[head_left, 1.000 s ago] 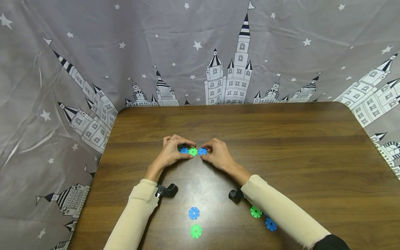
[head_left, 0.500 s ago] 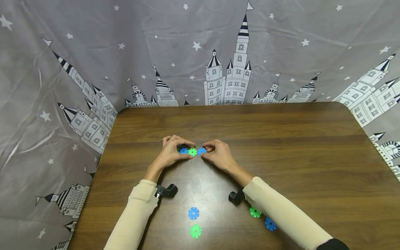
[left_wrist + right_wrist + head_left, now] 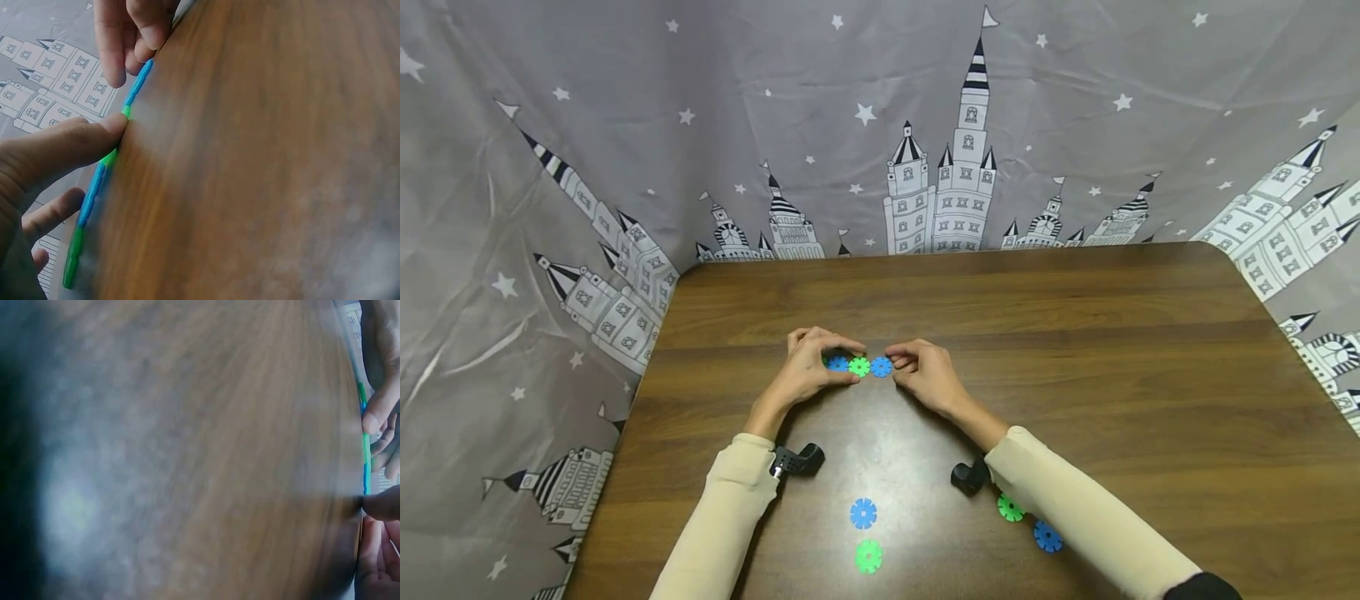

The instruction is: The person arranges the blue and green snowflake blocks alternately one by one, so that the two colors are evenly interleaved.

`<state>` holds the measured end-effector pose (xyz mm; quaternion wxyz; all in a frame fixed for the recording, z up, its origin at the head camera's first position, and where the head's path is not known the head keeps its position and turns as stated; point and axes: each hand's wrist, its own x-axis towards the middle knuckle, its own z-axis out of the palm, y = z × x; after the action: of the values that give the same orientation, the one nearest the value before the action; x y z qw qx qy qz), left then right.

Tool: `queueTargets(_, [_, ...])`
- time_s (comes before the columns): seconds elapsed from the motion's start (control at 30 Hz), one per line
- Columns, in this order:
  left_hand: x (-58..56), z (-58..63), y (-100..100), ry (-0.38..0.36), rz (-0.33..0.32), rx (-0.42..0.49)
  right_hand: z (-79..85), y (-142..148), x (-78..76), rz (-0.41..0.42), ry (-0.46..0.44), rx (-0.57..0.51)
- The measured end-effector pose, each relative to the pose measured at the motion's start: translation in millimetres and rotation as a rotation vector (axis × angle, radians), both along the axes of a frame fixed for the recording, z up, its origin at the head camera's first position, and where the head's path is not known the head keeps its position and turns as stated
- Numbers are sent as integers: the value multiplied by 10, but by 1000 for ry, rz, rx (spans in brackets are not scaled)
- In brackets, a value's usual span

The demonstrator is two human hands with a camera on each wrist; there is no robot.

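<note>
A row of toy notched discs lies on the wooden table (image 3: 1112,400). My left hand (image 3: 805,368) pinches the green disc (image 3: 853,367) in the row, thumb at its near edge and forefinger at the far one. Left of it, partly behind that hand, comes a blue disc (image 3: 834,365); a darker green disc (image 3: 73,256) ends the row in the left wrist view. The right-end blue disc (image 3: 876,367) meets the pinched green one edge to edge. My right hand (image 3: 929,377) is just beside this blue disc, with thumb and forefinger apart and nothing between them.
Nearer the front lie a loose blue disc (image 3: 856,514) and a light green disc (image 3: 861,557). Another green disc (image 3: 1003,507) and a darker blue disc (image 3: 1042,537) sit by the right sleeve (image 3: 1067,508). A grey castle-print curtain (image 3: 820,83) hangs behind the table.
The right-hand blue disc has come left against the green one, closing the small gap. My right fingers have let go of it and drawn slightly right. The left hand keeps its pinch.
</note>
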<state>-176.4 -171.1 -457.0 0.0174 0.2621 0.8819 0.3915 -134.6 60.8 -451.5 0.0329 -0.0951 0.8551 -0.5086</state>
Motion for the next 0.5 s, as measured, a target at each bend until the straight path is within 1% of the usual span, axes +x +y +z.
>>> queueTargets(0.07, [-2, 3, -4, 7, 0, -2, 3, -10, -4, -3, 6, 5])
queueTargets(0.2, [-5, 6, -6, 1, -7, 5, 0, -23, -13, -12, 10, 9])
queueTargets(0.33, [-10, 6, -8, -7, 0, -2, -6, -33, -21, -13, 16, 17])
queueTargets(0.5, [-4, 10, -17, -23, 2, -1, -12, -41, -22, -16, 6, 1])
